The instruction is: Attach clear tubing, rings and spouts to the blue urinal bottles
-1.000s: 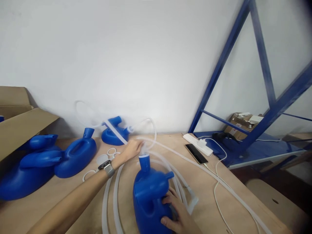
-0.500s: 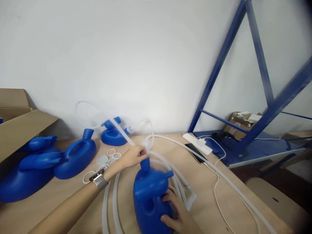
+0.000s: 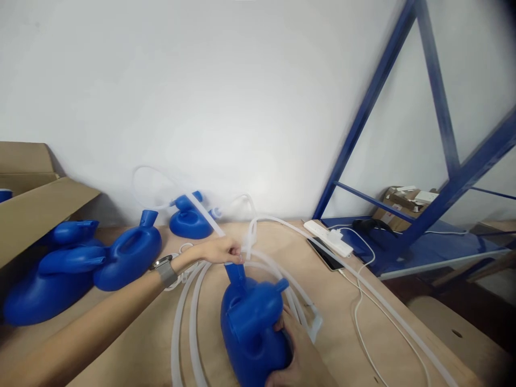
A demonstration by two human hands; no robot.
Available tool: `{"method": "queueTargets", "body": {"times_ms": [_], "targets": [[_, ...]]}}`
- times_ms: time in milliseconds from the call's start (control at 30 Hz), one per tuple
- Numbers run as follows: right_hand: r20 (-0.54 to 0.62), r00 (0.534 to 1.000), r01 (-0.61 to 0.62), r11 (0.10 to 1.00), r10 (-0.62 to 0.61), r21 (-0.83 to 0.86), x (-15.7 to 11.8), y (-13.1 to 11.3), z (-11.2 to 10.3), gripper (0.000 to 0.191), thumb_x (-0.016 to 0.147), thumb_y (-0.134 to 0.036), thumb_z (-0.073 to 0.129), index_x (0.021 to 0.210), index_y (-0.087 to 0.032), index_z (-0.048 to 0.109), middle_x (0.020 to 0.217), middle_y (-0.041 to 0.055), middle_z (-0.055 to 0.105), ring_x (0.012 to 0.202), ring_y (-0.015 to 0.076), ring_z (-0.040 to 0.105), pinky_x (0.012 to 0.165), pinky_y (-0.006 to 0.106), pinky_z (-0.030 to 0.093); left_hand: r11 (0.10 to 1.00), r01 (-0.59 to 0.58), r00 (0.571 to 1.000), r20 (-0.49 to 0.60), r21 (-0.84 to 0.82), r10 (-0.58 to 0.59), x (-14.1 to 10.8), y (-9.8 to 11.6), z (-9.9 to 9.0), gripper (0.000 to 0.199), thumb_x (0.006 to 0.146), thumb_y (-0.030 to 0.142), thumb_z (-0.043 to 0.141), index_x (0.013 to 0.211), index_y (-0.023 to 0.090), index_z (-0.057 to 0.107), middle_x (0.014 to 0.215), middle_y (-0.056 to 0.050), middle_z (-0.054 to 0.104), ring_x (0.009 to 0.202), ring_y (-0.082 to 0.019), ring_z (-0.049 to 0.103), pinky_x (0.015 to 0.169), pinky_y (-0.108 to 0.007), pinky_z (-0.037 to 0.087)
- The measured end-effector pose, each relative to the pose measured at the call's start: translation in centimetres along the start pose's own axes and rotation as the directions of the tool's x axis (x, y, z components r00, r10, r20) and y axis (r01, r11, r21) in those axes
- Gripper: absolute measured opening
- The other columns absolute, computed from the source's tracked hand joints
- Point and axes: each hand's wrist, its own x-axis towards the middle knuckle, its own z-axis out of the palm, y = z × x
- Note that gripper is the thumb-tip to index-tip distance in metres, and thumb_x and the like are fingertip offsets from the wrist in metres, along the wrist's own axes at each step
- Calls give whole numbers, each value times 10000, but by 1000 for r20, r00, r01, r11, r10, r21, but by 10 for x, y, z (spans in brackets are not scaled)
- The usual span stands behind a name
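A blue plastic bottle (image 3: 258,317) with a handle, a short side nub and a flared neck (image 3: 235,274) stands tilted on the table in front of me. My right hand (image 3: 296,346) is wrapped round its right side, by the handle. At the neck's mouth is my left hand (image 3: 226,250), its fingers pinched together; whatever they hold is hidden. White plastic tubing (image 3: 194,322) lies in loops behind and beside the bottle. Partly behind my left wrist are several white rings (image 3: 186,247). Another blue bottle (image 3: 190,223), with tubing beside it, rests against the wall.
More blue bottles (image 3: 129,252) lie at the left by an open cardboard box (image 3: 48,207). A power strip (image 3: 328,238), a phone (image 3: 325,255) and a white cable (image 3: 358,312) lie on the right. Beyond stands a blue metal frame (image 3: 363,118).
The bottle has turned and tipped slightly under my right hand, which now reaches further round its lower side. My left hand stays at the neck and has shifted slightly left.
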Motion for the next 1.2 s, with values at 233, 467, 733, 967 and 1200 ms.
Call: {"method": "queueTargets", "body": {"times_ms": [233, 467, 733, 967, 1200], "targets": [[-32, 999, 12, 998, -10, 54, 0, -1, 5, 673, 595, -745, 842, 923, -241, 539, 1176, 116, 671, 1147, 354, 645, 998, 427, 523, 1000, 19, 1000, -11, 8, -19, -9, -6, 10, 457, 963, 598, 517, 706, 220, 485, 642, 40, 469, 597, -138, 411, 585, -286, 324], [-22, 1000, 9, 997, -7, 76, 0, -6, 2, 688, 590, -744, 855, 941, -239, 547, 1189, 116, 651, 1139, 346, 638, 1020, 430, 512, 994, 63, 997, -29, -94, -66, -14, -9, 17, 439, 929, 633, 527, 767, 226, 541, 772, 7, 553, 728, -176, 505, 691, -284, 413], [-22, 998, 59, 998, -58, 32, -2, 3, 4, 642, 541, -605, 906, 939, -235, 563, 1165, 105, 660, 1160, 366, 625, 1039, 456, 500, 971, 111, 985, -103, -212, -135, -5, -24, 15, 392, 931, 575, 532, 785, 213, 567, 731, 9, 558, 670, -153, 533, 653, -289, 455], [-60, 998, 16, 997, -12, 76, -12, 5, 1, 637, 591, -600, 898, 1016, -234, 595, 1210, 110, 670, 1143, 347, 658, 1015, 422, 530, 985, 171, 964, -211, 31, -161, -47, -38, -7, 388, 934, 559, 501, 756, 215, 517, 723, 9, 557, 671, -166, 526, 652, -290, 411], [-132, 978, 155, 986, -162, -59, -3, 5, 1, 644, 818, -813, 667, 1100, -235, 694, 1218, 135, 730, 1166, 360, 695, 1000, 441, 571, 802, 485, 824, -490, 348, -285, -130, -80, 7, 241, 960, 345, 486, 788, 202, 576, 860, -103, 696, 865, -271, 658, 786, -350, 437]]}}
